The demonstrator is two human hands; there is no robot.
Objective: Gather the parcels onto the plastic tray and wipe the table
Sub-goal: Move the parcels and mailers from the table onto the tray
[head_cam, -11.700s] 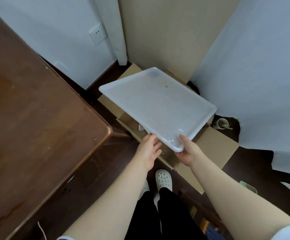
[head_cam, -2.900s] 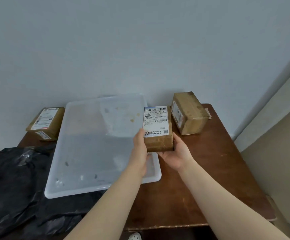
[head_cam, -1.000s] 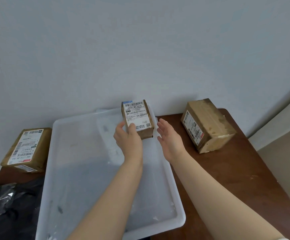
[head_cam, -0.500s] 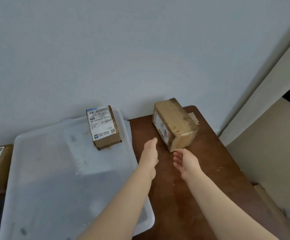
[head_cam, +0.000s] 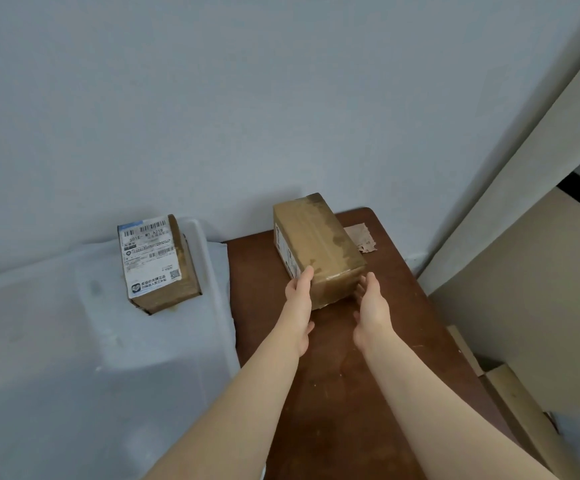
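Observation:
A brown taped parcel (head_cam: 316, 237) lies on the dark wooden table (head_cam: 344, 403) near the wall. My left hand (head_cam: 299, 299) presses its near left corner, thumb on the top edge. My right hand (head_cam: 368, 303) is against its near right side, so the parcel sits clasped between both hands, resting on the table. To the left is the white plastic tray (head_cam: 73, 375), and a smaller parcel with a white shipping label (head_cam: 153, 261) stands in its far right corner.
A torn scrap of brown tape (head_cam: 361, 237) lies on the table behind the taped parcel. The grey wall runs right behind the table. Flat cardboard pieces (head_cam: 524, 420) lean by the table's right edge, below a beige panel.
Both hands have reached forward from mid-table to the taped parcel and closed on its near end. The labelled parcel stays where it was set in the tray.

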